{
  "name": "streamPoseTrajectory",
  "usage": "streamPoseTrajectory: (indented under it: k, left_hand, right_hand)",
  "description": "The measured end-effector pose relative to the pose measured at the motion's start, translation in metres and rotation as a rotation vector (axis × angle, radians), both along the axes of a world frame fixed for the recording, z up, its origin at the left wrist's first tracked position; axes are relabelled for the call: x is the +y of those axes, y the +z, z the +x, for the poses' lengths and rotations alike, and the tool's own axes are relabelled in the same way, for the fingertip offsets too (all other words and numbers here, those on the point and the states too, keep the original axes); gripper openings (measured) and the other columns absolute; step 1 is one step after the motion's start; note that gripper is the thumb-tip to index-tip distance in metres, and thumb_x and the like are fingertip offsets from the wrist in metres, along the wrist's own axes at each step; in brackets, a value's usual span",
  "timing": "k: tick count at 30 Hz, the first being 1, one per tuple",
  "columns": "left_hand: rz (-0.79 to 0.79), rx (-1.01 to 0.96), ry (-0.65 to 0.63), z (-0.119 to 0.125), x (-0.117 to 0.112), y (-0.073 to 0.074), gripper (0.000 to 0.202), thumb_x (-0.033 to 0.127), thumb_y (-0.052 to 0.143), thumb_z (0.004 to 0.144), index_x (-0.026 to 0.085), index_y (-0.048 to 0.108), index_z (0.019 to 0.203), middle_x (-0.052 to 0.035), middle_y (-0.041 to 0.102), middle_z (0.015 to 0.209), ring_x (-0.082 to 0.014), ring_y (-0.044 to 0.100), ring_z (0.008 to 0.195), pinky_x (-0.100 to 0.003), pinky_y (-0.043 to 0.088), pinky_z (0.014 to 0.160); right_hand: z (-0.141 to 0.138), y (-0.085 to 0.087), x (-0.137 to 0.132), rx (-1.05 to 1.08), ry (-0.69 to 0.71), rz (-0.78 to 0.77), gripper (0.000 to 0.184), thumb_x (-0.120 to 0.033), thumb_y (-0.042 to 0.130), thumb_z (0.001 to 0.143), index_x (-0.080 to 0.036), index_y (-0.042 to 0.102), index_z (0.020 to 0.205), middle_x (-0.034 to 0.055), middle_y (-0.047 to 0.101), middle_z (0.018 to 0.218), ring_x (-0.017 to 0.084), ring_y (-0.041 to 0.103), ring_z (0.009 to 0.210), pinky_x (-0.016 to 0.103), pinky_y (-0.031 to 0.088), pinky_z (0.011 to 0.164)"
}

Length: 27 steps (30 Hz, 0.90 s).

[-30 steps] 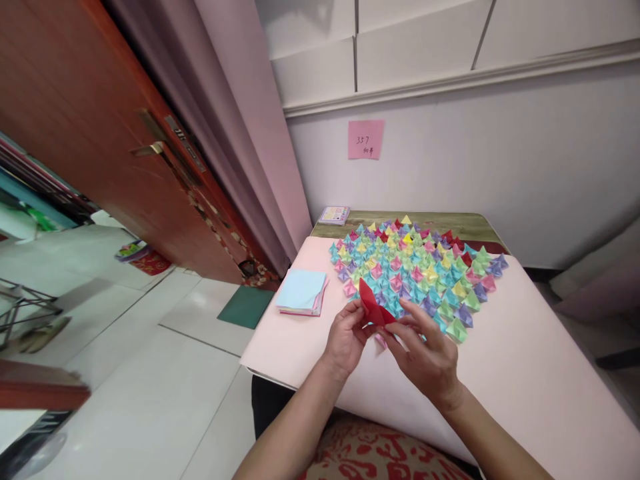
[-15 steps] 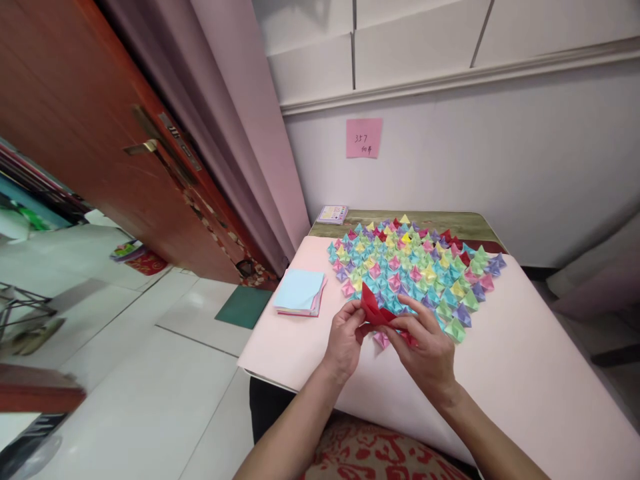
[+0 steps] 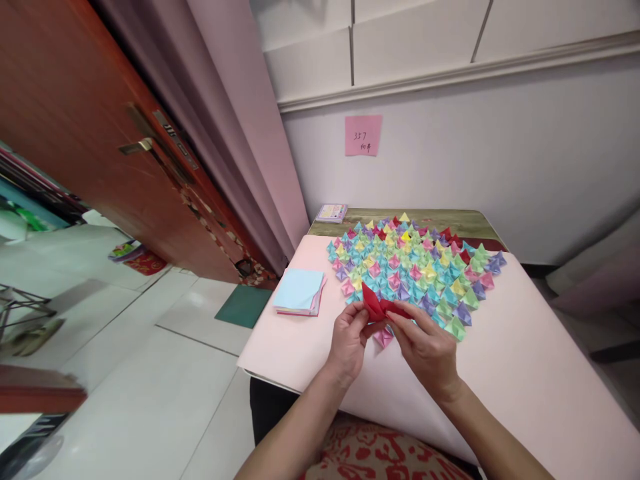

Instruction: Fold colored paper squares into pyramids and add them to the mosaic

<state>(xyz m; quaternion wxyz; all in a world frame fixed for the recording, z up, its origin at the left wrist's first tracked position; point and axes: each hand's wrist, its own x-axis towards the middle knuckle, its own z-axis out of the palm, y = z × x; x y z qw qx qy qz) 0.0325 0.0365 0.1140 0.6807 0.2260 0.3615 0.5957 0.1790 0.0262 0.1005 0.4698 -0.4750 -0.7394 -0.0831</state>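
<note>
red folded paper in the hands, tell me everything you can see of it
The red folded paper looks thin, plain and creased, with a pointed flap standing up at its left and a lower part running right. It sits in the grip of the left hand and right hand, which partly hide it, above the pink-covered table, in front of many small folded pieces.

Brown door (image 3: 75,100) (metal handle (image 3: 136,146)), mauve curtain (image 3: 240,120)
</note>
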Motion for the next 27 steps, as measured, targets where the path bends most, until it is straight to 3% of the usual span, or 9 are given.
streamPoseTrajectory:
  k: [10,15,20,24,27]
  left_hand:
    - [-0.059,-0.046,0.013,0.005,-0.001,-0.001,0.02,0.023,0.082,0.068,0.014,0.069,0.08,-0.0056,0.074,0.085,-0.0173,0.07,0.076,-0.031,0.058,0.075]
    - [-0.046,-0.028,0.008,0.004,-0.001,-0.003,0.019,0.023,0.08,0.07,0.012,0.069,0.082,-0.0074,0.074,0.086,-0.0187,0.07,0.079,-0.033,0.058,0.078]
    - [-0.041,0.026,0.016,0.002,-0.003,-0.002,0.02,0.024,0.079,0.07,0.012,0.068,0.082,-0.0062,0.073,0.082,-0.0167,0.069,0.073,-0.03,0.058,0.07]
    - [-0.045,0.078,-0.017,-0.002,-0.003,-0.002,0.023,0.027,0.078,0.071,0.012,0.067,0.084,-0.0043,0.072,0.078,-0.0127,0.065,0.06,-0.025,0.055,0.059]
    - [-0.046,0.128,-0.025,-0.006,-0.001,-0.005,0.025,0.028,0.077,0.071,0.012,0.066,0.087,-0.005,0.071,0.08,-0.0121,0.064,0.059,-0.024,0.054,0.058]
  right_hand:
    - [0.005,0.0,0.0,-0.037,0.092,0.063,0.047,-0.007,0.057,0.092,-0.029,0.06,0.133,0.0052,0.074,0.113,0.019,0.071,0.1,0.029,0.056,0.089]
    - [0.005,-0.002,-0.001,-0.033,0.118,0.045,0.045,-0.005,0.057,0.091,-0.03,0.064,0.128,0.0055,0.072,0.114,0.018,0.07,0.1,0.029,0.055,0.088]
    - [0.009,0.009,0.001,0.095,0.164,-0.213,0.014,-0.024,0.066,0.089,-0.027,0.072,0.101,0.0076,0.064,0.124,0.019,0.071,0.092,0.029,0.058,0.077]
    - [0.016,0.015,0.007,0.087,0.283,-0.473,0.029,-0.038,0.073,0.081,-0.025,0.067,0.106,0.0114,0.046,0.145,0.027,0.065,0.11,0.037,0.058,0.084]
    - [0.021,0.013,0.01,0.063,0.303,-0.607,0.03,-0.035,0.071,0.08,-0.026,0.064,0.108,0.0115,0.046,0.145,0.029,0.062,0.116,0.037,0.058,0.079]
